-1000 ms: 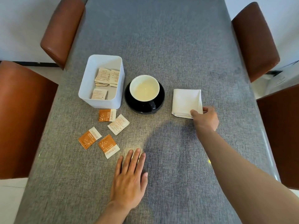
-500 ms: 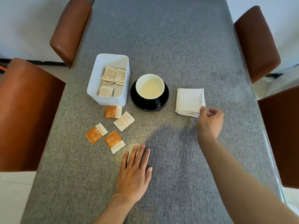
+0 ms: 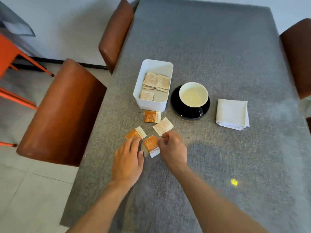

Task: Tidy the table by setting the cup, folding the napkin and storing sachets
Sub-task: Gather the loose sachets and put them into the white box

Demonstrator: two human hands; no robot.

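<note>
A white cup (image 3: pixel 193 96) sits on a black saucer (image 3: pixel 189 113) mid-table. To its right lies a folded white napkin (image 3: pixel 232 113). Left of the cup, a white box (image 3: pixel 151 105) holds several pale sachets (image 3: pixel 156 81). In front of the box are loose sachets: an orange one (image 3: pixel 152 116), a pale one (image 3: pixel 163 126), another orange one (image 3: pixel 135 133) and a nearer orange one (image 3: pixel 151 144). My left hand (image 3: pixel 128 158) is stretched flat, fingertips at the left orange sachet. My right hand (image 3: pixel 172 148) has curled fingers at the nearer sachet's right edge; blur hides any pinch.
The grey cloth-covered table (image 3: pixel 202 47) runs away from me. Brown chairs stand at the left (image 3: pixel 64 115), far left (image 3: pixel 116 34) and right (image 3: pixel 297 56). An orange metal stool frame (image 3: pixel 13 64) stands on the tiled floor at the far left.
My right hand left the napkin and crossed left to the loose sachets. My left hand lifted off the table and moved forward to them. The view shifted left.
</note>
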